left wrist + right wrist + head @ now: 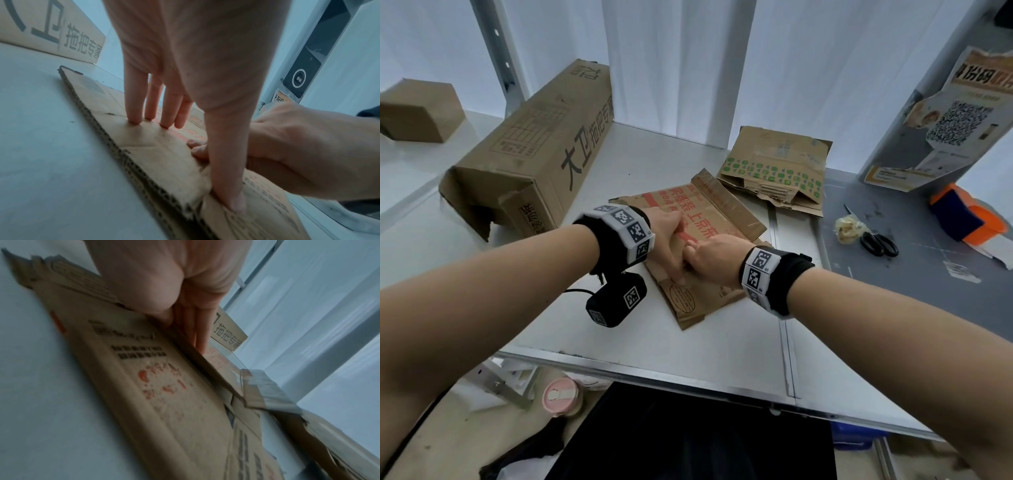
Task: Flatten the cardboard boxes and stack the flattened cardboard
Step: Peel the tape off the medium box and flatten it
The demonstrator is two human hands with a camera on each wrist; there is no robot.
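Cardboard sheet (698,222) under both hands: left fingers (133,100) straight, pressing; right fingers' (197,331) grip unclear.

A packing workshop: white metal worktable (640,335), cutting mat (914,281), scissors (878,242), scattered cardboard boxes (534,150).

White counter (688,342), dark grey mat (928,240) over its right part. On the mat: black-handled scissors (878,242), crumpled yellowish wrapper (848,229) touching them, orange-and-blue tape dispenser (967,219) further right. Below the counter edge: pink round lidded cup (562,397). Grey pillar with QR poster (955,123) at right.
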